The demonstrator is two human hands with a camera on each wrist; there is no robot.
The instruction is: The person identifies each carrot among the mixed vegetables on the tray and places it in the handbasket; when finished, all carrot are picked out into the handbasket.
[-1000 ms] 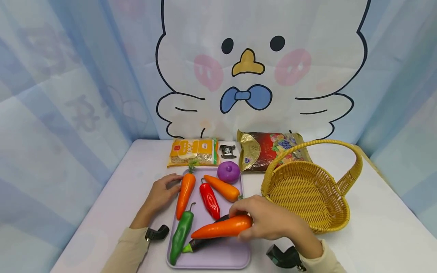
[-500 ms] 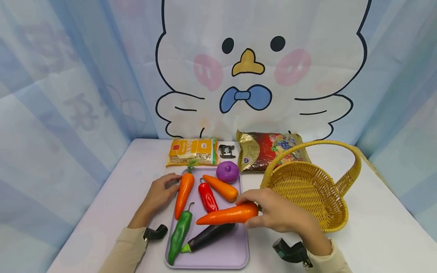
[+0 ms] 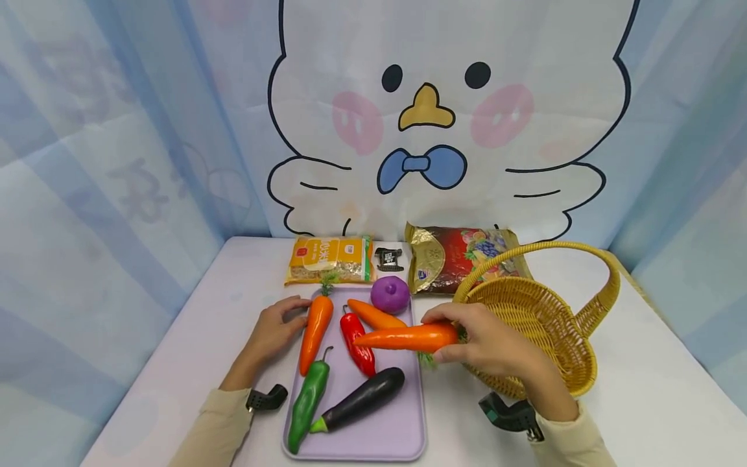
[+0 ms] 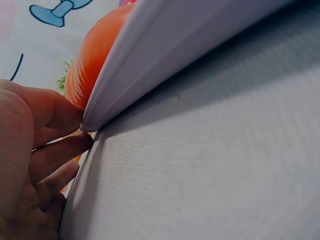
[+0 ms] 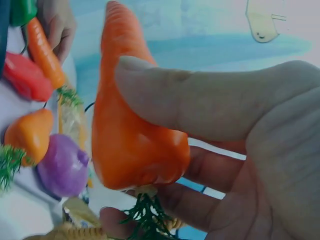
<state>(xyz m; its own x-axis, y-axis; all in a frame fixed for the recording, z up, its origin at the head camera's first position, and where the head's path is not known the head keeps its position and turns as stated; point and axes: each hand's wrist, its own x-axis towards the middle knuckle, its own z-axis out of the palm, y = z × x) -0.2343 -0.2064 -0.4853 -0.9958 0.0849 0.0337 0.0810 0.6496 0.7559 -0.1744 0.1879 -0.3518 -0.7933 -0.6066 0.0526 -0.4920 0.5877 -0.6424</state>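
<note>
In the head view, my right hand (image 3: 487, 340) holds an orange carrot (image 3: 408, 338) by its thick end, thumb on one side and fingers on the other. The carrot is raised over the tray's right side, its tip overlapping a red chili pepper (image 3: 357, 337). Green fronds (image 5: 147, 215) hang from its top in the right wrist view. My left hand (image 3: 279, 331) rests at the left rim of the lilac tray (image 3: 403, 444), fingertips touching the edge beside another carrot (image 3: 316, 331). A green pepper (image 3: 309, 405), an eggplant (image 3: 367, 397), a third carrot (image 3: 373, 315) and a purple onion (image 3: 390, 294) lie on the tray.
A yellow wicker basket (image 3: 583, 373) with a tall handle stands right of the tray, partly behind my right hand. Along the back lie a yellow grain packet (image 3: 329, 259), a small black packet (image 3: 389, 259) and a red-gold bag (image 3: 455, 256). A printed curtain closes off the back.
My right hand has carried the carrot up and to the right, away from the eggplant, which is now fully uncovered. My left hand has stayed at the tray's rim.
</note>
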